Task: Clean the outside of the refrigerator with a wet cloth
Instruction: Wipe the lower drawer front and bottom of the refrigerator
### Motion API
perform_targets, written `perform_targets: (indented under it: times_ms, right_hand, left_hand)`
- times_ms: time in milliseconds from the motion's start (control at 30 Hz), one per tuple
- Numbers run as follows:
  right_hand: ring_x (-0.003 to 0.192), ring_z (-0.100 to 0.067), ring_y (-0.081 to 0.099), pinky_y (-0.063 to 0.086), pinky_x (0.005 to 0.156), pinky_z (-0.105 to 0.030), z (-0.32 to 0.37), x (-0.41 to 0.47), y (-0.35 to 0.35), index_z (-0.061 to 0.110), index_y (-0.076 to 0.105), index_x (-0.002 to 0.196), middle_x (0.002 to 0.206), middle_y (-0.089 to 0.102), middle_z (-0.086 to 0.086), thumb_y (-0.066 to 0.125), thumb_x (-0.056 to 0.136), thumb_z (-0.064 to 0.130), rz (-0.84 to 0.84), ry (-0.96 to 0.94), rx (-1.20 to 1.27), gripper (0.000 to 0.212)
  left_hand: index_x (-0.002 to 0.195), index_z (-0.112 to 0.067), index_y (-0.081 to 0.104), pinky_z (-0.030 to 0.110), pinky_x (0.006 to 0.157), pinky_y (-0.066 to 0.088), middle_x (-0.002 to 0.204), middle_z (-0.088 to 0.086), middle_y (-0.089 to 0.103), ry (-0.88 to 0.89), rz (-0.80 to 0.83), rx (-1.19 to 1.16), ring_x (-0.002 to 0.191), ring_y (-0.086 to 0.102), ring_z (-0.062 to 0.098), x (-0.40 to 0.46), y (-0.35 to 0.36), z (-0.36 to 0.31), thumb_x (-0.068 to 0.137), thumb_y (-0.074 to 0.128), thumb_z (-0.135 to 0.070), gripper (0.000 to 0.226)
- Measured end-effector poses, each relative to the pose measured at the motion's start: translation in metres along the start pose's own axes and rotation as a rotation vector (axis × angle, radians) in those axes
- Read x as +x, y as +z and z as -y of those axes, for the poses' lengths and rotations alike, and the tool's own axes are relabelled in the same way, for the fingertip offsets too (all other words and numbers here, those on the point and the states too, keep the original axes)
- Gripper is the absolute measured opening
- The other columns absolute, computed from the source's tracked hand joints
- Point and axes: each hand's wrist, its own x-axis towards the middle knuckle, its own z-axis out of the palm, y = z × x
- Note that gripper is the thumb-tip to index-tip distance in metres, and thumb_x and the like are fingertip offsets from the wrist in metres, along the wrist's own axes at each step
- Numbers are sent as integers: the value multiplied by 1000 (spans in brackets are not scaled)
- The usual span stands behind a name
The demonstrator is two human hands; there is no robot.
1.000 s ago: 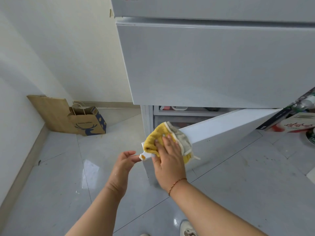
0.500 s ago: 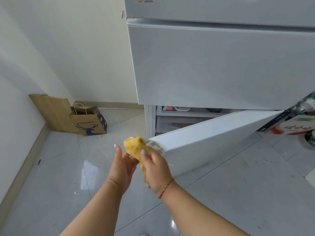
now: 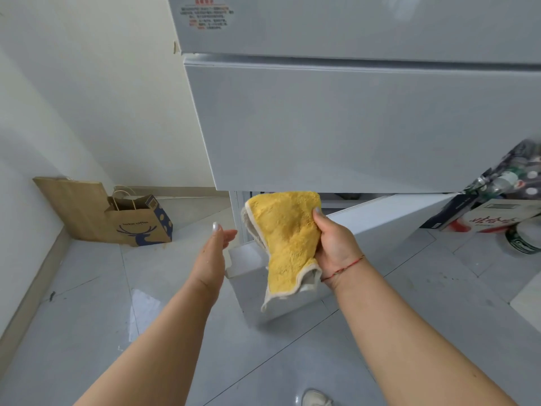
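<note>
Cloth (image 3: 285,247), yellow with a pale border, is hanging from your right hand (image 3: 333,244) in front of the fridge (image 3: 336,127). Your right fingers (image 3: 317,213) are curling round its right edge, thumb pressing on the yellow face, so that the upper part is standing open above the hand and the lower corner is drooping below the wrist. A red string (image 3: 344,268) is circling that wrist. Your left hand (image 3: 215,250) is reaching forward just left of the cloth, apart from it, fingers relaxed and grasping nothing.

Behind the cloth, the bottom door (image 3: 380,218) of the fridge is standing ajar, its near corner lying between your two hands; the larger door above it is closed. A red-printed label (image 3: 206,16) is showing on the top panel.

On the floor (image 3: 87,303), a paper bag (image 3: 137,224) is leaning in the corner at left against a flat brown sheet (image 3: 73,203). At right, a white carton (image 3: 497,218) and bottles (image 3: 509,177) are crowding the frame edge. A shoe tip (image 3: 314,398) is showing below.
</note>
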Motion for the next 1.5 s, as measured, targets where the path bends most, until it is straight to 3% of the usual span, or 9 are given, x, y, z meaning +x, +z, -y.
perform_targets:
  times_ms: [167,300,367,467,700,833,967,1367,1500]
  right_hand:
    - [105,-28,61,52,84,-41,20,12,-15,11,55,119,113,64,-11,43,101,22,-14,-297,-70,25]
    - [98,-17,55,42,81,-28,11,11,-27,19,58,102,101,61,3,52,88,29,-5,-749,-1080,18]
    - [121,-20,47,33,104,-36,-11,17,-35,19,63,101,122,59,0,51,80,40,175,-855,-1554,32]
    - [146,-17,10,-6,118,-42,-37,24,-51,35,41,138,153,31,9,29,86,55,260,-786,-1988,57]
    - [146,-14,12,5,119,-39,16,45,-101,36,36,144,154,30,10,4,79,56,134,-724,-1994,75]
    - [143,-16,24,14,117,-33,64,52,-140,29,50,137,148,41,6,21,87,52,48,-696,-1892,62]
    - [141,-15,29,15,117,-26,104,64,-177,26,56,132,145,45,5,49,98,20,-1,-671,-1810,35]
    - [131,-10,39,11,99,1,178,58,-234,17,62,124,140,49,2,46,89,-9,56,-523,-1758,46]
    - [128,-8,41,18,106,-11,196,61,-249,17,64,121,138,52,-1,48,87,-13,79,-511,-1775,48]
  left_hand:
    - [121,-13,63,33,92,36,125,4,60,-14,-17,122,115,53,21,2,18,-4,103,22,-51,59]
    - [111,-18,66,42,102,42,118,5,62,-21,-39,184,113,55,26,4,24,2,101,24,-56,57]
    - [102,-20,67,47,101,45,111,7,65,-7,-68,205,108,58,28,4,28,4,101,25,-56,54]
    - [98,-20,67,46,94,48,103,8,65,52,-147,298,98,59,27,2,36,9,102,24,-52,54]
    - [104,-22,67,49,97,42,104,7,66,242,-359,633,103,56,30,1,47,24,91,5,-55,72]
    - [103,-19,67,52,103,36,102,12,66,261,-433,725,102,56,35,-6,53,24,99,10,-45,63]
    - [103,-20,65,47,91,41,101,13,66,250,-472,757,98,56,35,-7,60,29,99,9,-46,62]
    - [101,-25,64,43,72,47,93,5,60,213,-555,786,93,54,33,-1,61,36,91,0,-57,71]
    - [100,-24,64,43,73,47,91,4,57,202,-565,780,90,52,30,-1,63,34,91,1,-58,72]
